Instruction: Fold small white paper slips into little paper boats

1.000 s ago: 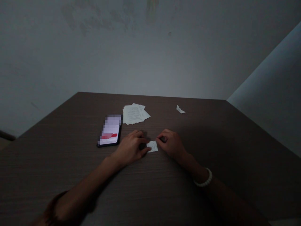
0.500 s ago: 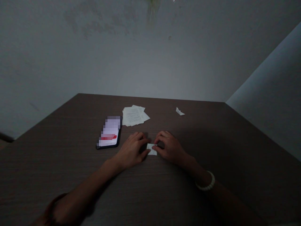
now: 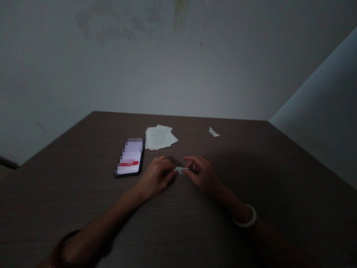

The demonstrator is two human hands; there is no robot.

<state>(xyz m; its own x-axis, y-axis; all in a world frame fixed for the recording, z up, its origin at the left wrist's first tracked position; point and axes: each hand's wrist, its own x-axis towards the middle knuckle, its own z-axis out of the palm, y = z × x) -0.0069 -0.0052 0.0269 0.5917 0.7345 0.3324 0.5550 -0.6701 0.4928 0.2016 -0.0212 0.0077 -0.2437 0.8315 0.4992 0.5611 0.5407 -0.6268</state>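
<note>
A small piece of white paper (image 3: 180, 169) is held between my two hands near the middle of the table. My left hand (image 3: 158, 176) pinches its left end between thumb and fingers. At the right end, my right hand (image 3: 201, 172) grips it with the thumb below and the fingers curled, the index finger stretched out above. The paper looks narrow and folded from this angle; its exact folds are too small to make out.
A lit phone (image 3: 129, 158) lies left of my hands. Beyond them is a loose stack of printed paper sheets (image 3: 159, 137). To the back right sits a small folded paper boat (image 3: 214, 132). The brown table (image 3: 178, 230) meets a stained wall (image 3: 178, 82).
The paper lay flat and squarish between my hands; now its near edge is raised and it appears as a narrow strip. My right index finger has lifted and straightened.
</note>
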